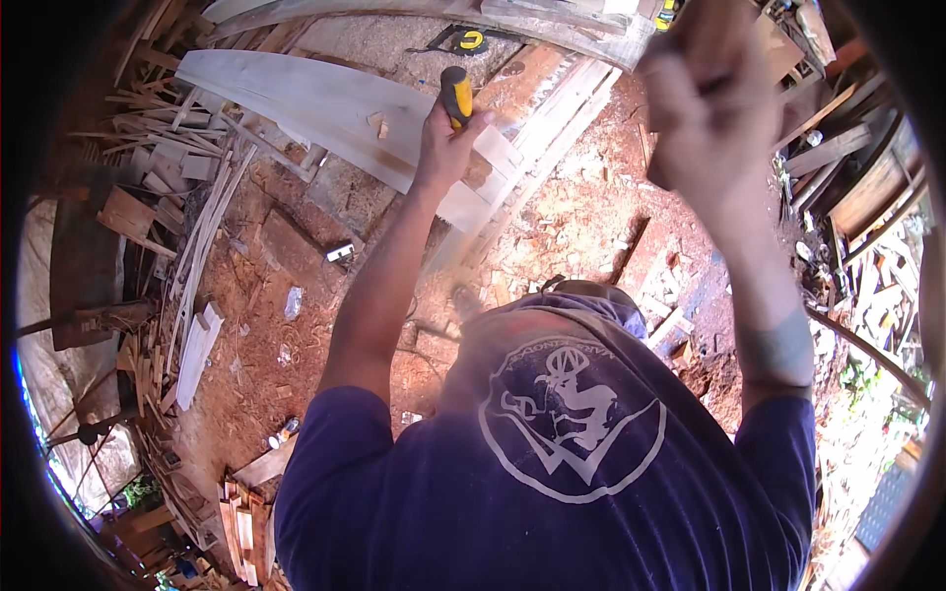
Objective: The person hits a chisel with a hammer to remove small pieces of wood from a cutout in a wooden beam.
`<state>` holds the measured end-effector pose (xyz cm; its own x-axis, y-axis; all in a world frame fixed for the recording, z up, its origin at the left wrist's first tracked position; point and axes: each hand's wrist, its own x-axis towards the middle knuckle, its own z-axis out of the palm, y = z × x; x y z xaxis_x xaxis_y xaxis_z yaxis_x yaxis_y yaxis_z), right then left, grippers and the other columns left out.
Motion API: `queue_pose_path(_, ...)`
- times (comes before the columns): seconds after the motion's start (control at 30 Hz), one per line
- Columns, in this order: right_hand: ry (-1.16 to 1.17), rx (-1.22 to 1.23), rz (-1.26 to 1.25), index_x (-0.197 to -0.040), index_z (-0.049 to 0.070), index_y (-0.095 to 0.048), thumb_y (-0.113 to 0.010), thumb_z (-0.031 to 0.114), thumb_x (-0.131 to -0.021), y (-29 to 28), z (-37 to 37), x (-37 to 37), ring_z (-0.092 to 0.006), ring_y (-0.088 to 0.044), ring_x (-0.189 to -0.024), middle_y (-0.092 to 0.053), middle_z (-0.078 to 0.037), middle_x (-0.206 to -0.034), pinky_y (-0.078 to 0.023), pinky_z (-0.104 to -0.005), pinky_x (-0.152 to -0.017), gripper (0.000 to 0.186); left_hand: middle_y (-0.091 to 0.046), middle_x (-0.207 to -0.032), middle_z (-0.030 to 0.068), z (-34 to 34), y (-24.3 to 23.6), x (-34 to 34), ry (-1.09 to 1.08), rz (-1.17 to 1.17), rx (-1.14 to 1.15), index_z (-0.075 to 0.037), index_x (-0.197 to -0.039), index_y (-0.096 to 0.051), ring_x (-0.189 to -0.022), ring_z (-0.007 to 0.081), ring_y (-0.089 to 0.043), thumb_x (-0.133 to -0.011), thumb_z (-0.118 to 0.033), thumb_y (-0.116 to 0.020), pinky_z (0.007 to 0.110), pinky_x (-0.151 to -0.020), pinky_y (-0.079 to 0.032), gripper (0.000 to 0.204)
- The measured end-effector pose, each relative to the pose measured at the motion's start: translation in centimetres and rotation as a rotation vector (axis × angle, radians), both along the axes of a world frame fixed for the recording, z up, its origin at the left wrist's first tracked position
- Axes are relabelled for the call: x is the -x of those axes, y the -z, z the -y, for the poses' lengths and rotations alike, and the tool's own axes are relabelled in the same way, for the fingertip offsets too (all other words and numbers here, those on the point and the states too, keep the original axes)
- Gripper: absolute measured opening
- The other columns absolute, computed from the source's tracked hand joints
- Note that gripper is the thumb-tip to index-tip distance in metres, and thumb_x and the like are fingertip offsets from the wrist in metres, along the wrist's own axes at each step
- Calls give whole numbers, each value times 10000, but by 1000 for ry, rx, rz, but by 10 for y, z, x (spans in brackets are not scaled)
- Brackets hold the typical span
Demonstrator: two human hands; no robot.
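My left hand (445, 148) is closed around the black and yellow handle of a chisel (456, 91), held upright over the right end of a long pale board (325, 97). The hand hides the chisel's blade. Beside it, a brownish patch marks the board, and small wood chips (377, 124) lie farther left on its face. Raised at the upper right, my right hand (705, 113) is smeared by motion. Its fingers are wrapped round a brown wooden piece (717, 34), perhaps a mallet, too blurred to tell.
Beyond the board lies a yellow and black tape measure (471, 42). A pale beam (567, 108) runs under the board's right end. Long thin wood strips (205, 236) and piled offcuts line the left. More scrap wood (833, 148) crowds the right. Shavings cover the reddish ground.
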<state>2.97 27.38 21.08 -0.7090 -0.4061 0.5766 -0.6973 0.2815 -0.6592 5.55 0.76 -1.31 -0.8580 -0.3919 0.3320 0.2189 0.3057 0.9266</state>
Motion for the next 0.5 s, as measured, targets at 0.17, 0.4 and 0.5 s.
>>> queue_pose_path(0.17,-136,-713,41,-1003,-44,-571,-580,103,-874,65,14,9,-420,-662,-724,-639,-269,-755,-517,-512,-672,197,-612,-858,-15,-2,3,4,30,-14,34,-41,-981,-572,-783,63,-560,-895,-143,-768,247,-719,-471,238)
queue_pose_path(0.4,-320,362,86,-948,-49,-582,-578,13,-858,-75,-23,10,-123,-544,-489,-551,-39,-602,-430,-248,-455,109,-593,-821,-24,-9,-4,8,73,110,22,-37,-986,-583,-755,68,-536,-891,-176,-775,247,-683,-454,255)
queue_pose_path(0.5,49,-107,-239,-1060,-8,-591,-605,153,-905,31,3,21,-335,-658,-588,-628,-189,-654,-524,-420,-553,224,-571,-805,-28,-3,-11,0,14,61,44,-40,-962,-585,-739,67,-518,-883,-169,-780,253,-672,-448,247)
